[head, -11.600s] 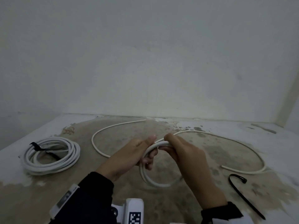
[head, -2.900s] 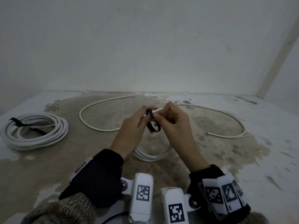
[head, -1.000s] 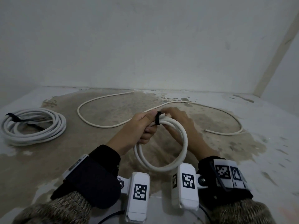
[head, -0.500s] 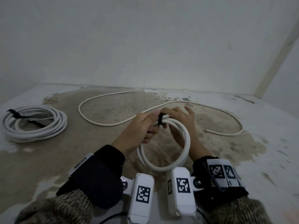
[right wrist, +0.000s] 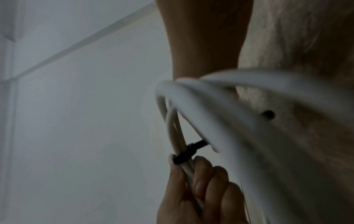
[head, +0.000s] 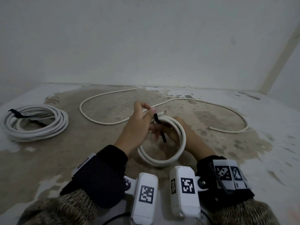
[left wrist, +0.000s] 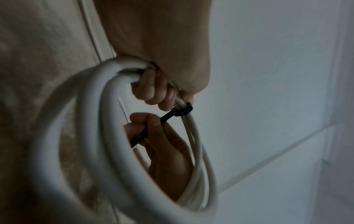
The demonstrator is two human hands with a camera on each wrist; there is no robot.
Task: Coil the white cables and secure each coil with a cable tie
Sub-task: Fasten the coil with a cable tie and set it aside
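Coil (head: pixel 164 143) of thick white cable is hanging in a few loops from the left hand (head: pixel 138 125), gripping its top beside the black tie (head: pixel 156 118). Right hand (left wrist: pixel 162 136), inside the loops, is pinching the tie's tail.

Held coil (head: pixel 164 148) at centre front, between left hand (head: pixel 138 125) and right hand (head: pixel 177 132) (cable tie (head: pixel 157 118) round its top). Tied coil (head: pixel 34 122) far left on the floor (head: pixel 48 159). Loose cable (head: pixel 211 103) behind the hands, trailing right
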